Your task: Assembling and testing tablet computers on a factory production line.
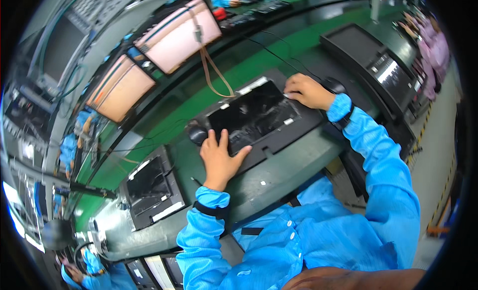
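A flat black display panel (249, 115) with a shiny, wrinkled clear film lies in a black tray-like fixture (298, 128) on the bench in front of me. Small white tabs mark its edges, one of them a white tab (289, 121) near the lower right. My left hand (219, 160) is spread, its fingertips resting at the panel's left end and its thumb on the near edge. At the upper right corner my right hand (309, 91) has thumb and fingers pinched together over a small white tab, mostly covered by the fingertips.
A second fixture with a dark panel (147, 185) stands on the green bench (259, 188) to the left. Black trays (368, 56) sit at the right, near a round black object (333, 84). Two monitors (179, 33) and hanging cables stand behind. Other people work around the bench.
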A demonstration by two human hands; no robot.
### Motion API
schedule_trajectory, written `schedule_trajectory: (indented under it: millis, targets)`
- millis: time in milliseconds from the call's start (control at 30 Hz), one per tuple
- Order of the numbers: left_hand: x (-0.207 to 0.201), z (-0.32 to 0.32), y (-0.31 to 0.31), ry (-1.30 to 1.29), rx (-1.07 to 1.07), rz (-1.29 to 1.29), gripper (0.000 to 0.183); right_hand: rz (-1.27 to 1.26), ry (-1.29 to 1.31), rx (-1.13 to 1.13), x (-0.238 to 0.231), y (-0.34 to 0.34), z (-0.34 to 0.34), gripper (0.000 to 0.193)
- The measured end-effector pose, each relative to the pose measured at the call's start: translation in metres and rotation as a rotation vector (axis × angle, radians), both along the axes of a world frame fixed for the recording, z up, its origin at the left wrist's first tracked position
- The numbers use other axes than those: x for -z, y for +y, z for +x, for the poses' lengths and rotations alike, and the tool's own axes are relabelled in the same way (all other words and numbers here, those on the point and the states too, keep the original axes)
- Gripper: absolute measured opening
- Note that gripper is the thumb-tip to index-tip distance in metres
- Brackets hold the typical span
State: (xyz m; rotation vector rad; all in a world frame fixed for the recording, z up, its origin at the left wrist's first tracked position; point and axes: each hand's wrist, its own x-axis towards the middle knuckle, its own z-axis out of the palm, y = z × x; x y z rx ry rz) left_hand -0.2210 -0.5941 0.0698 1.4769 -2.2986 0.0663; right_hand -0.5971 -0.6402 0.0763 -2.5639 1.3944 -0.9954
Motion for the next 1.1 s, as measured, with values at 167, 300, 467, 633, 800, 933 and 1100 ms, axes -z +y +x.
schedule_trajectory:
  millis: [167,300,467,633,800,933,1100]
  targets:
    - [0.002,-0.001,0.003,0.044,-0.016,0.038,0.090,0.028,-0.015,-0.027,-0.002,0.004,0.005,0.012]
    - [-0.002,0.006,0.011,0.102,-0.011,0.130,0.094,-0.093,0.146,0.099,-0.009,0.012,0.023,0.020]
    - [-0.026,0.027,0.052,0.071,-0.043,0.197,0.098,-0.123,0.137,0.066,-0.036,0.080,0.051,0.053]
    - [-0.007,0.038,0.079,0.177,-0.058,0.267,0.091,-0.005,0.185,0.007,-0.025,0.085,0.029,0.075]
    - [-0.005,0.031,0.085,0.182,-0.102,0.287,0.087,0.123,0.089,0.032,-0.016,0.075,0.020,0.057]
    - [0.006,0.029,0.096,0.126,-0.054,0.183,0.087,0.196,0.051,0.005,-0.018,0.067,0.019,0.052]
    - [-0.005,0.033,0.102,0.129,-0.053,0.168,0.085,0.123,0.153,0.004,-0.034,0.073,0.032,0.052]
